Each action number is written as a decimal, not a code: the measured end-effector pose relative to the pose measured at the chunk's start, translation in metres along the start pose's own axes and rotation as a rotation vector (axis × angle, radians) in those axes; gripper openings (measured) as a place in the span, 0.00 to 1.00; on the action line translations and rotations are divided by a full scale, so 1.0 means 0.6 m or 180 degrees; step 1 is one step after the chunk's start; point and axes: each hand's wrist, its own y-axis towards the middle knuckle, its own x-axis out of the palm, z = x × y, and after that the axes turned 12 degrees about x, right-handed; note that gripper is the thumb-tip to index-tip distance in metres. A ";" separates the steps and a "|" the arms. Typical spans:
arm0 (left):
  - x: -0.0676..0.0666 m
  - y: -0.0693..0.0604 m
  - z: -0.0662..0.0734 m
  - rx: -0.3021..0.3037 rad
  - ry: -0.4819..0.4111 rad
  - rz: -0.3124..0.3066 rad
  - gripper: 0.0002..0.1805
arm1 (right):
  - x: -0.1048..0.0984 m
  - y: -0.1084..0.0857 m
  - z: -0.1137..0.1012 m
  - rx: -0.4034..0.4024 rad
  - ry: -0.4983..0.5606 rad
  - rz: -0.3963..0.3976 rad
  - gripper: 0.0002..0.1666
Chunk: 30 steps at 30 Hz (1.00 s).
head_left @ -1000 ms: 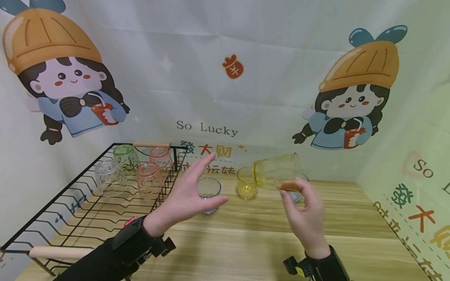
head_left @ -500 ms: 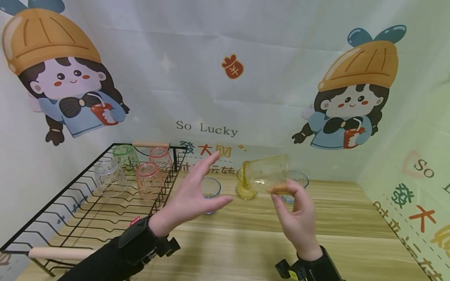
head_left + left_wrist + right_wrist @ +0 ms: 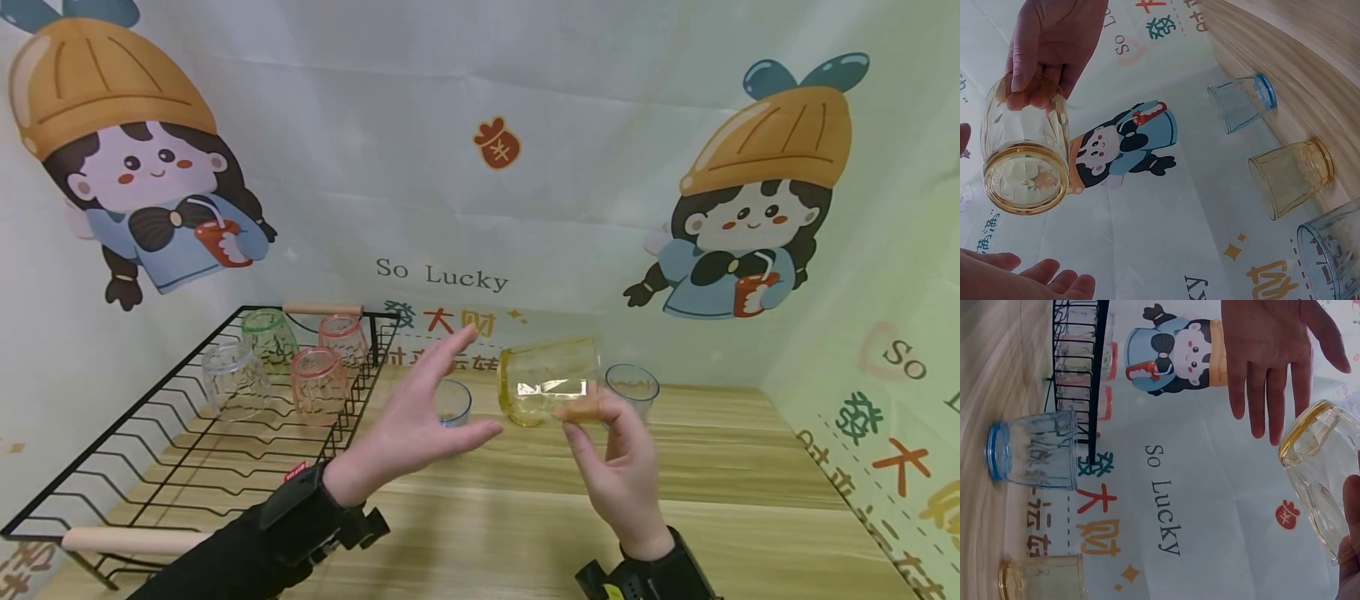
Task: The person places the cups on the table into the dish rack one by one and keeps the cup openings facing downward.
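Observation:
My right hand [image 3: 618, 471] pinches a clear yellow glass [image 3: 551, 362] near its rim, between thumb and fingers. The glass lies sideways in the air, its thick base pointing left towards my left hand [image 3: 408, 417]. That hand is held apart from the glass, with fingers straight and thumb spread, as the right wrist view also shows. A second yellow glass [image 3: 1291, 178] stands on the table, mostly hidden behind the held one in the head view. Blue-rimmed glasses stand to either side: one [image 3: 454, 400] partly behind my left hand, another [image 3: 633, 382] behind my right.
At the left is a black wire rack with a wooden handle [image 3: 135, 540]. Upside down on it sit a green glass [image 3: 268, 337], a clear glass [image 3: 236, 382] and two pink glasses [image 3: 318, 385]. A printed cloth [image 3: 570, 208] hangs behind the wooden table [image 3: 495, 533].
My right hand has carried the yellow glass leftward and slightly down, closer to my left hand. The left hand has shifted slightly right. The right-hand blue-rimmed glass is less covered now.

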 end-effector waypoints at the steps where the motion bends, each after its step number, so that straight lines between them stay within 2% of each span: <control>1: 0.001 0.000 0.000 0.0013 -0.0013 0.0001 0.55 | 0.002 0.000 -0.002 0.0008 0.0014 -0.0004 0.09; 8: 0.005 0.003 0.003 0.0063 -0.0060 0.0012 0.55 | 0.011 -0.003 -0.001 -0.0016 0.0258 -0.0057 0.08; 16: 0.011 0.006 0.004 0.0214 -0.0156 0.0022 0.53 | 0.019 -0.006 -0.002 -0.0038 0.0478 -0.0154 0.14; 30: 0.017 0.009 0.007 0.0285 -0.0601 0.0048 0.50 | 0.028 -0.005 0.000 0.0028 0.0563 -0.0171 0.12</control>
